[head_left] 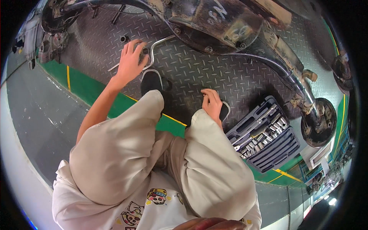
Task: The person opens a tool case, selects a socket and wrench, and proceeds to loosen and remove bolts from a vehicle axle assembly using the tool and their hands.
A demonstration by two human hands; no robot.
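My left hand (132, 59) is stretched over the metal floor plate with its fingers spread. A small dark round part (145, 51) lies between its thumb and forefinger, and I see no grip on it. Another dark toothed part (124, 38) sits just beyond the fingertips. Beside and partly beneath this hand runs a bent silver crank-shaped bar (152, 51). My right hand (212, 102) hangs loosely in front of my right knee, above my shoe. Its fingers are bent, with a gap toward the thumb, and nothing shows in them.
A large, dirty vehicle axle (214, 27) spans the far side, its right end a round hub flange (319, 122). To the right of my knee lies an open socket set case (264, 134). A greasy metal assembly (51, 46) stands at far left. Green floor (88, 86) borders the tread plate.
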